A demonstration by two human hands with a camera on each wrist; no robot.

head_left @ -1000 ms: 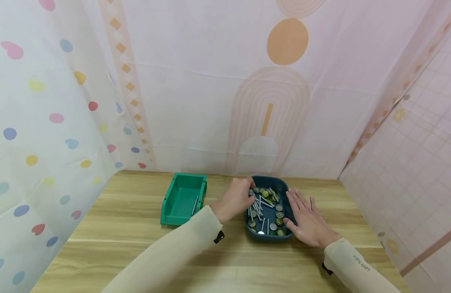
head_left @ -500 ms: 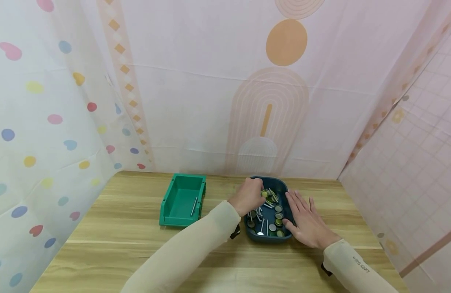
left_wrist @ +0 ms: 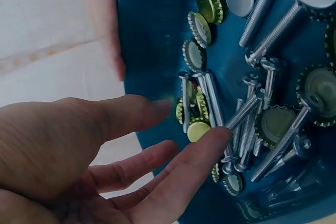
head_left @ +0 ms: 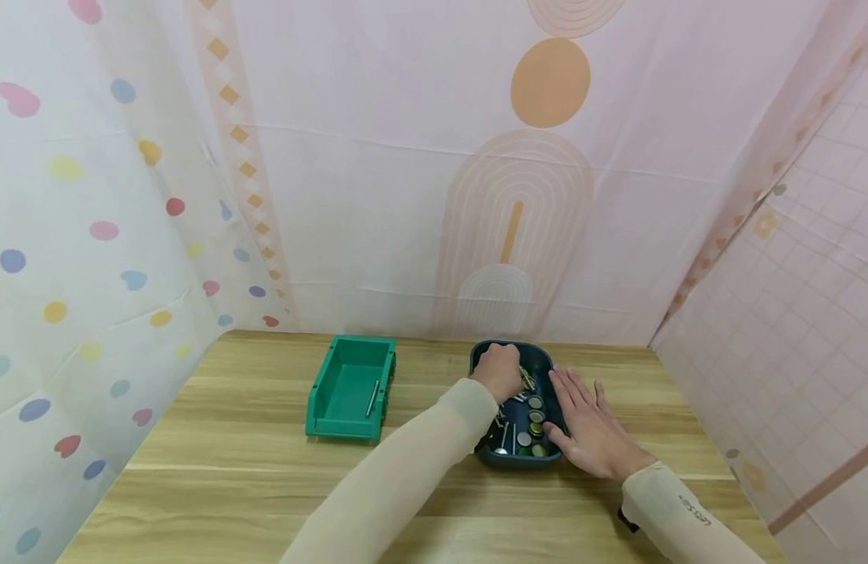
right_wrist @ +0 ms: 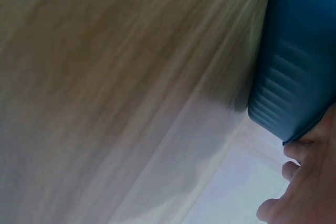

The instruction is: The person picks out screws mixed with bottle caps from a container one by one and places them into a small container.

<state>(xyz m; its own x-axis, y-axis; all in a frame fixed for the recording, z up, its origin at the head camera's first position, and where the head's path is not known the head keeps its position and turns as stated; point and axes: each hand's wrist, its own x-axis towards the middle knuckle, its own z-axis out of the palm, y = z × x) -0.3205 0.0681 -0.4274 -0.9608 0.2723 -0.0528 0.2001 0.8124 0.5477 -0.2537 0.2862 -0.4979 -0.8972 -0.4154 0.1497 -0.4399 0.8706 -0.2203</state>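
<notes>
My left hand [head_left: 498, 371] is over the dark blue container [head_left: 518, 462]. In the left wrist view its thumb and fingers are spread apart with nothing between them, and the index fingertip overlaps the metal bolts [left_wrist: 243, 114]. Bottle caps [left_wrist: 194, 55], some gold and some silver-grey, lie among the bolts. My right hand [head_left: 592, 427] rests with extended fingers along the container's right rim. In the right wrist view, part of that hand shows beside the container's ribbed outer wall [right_wrist: 294, 77]. From the head view, the left hand hides the container's upper left contents.
A green open-front bin [head_left: 349, 427] stands to the left on the wooden table [head_left: 215, 439]. One bolt [head_left: 373, 398] lies in it along the right side. Patterned curtains [head_left: 377, 196] hang behind the table and at both sides.
My left hand has moved right, from the container's left rim to over its inside, and its forearm now crosses the left edge. The right hand stays at the rim.
</notes>
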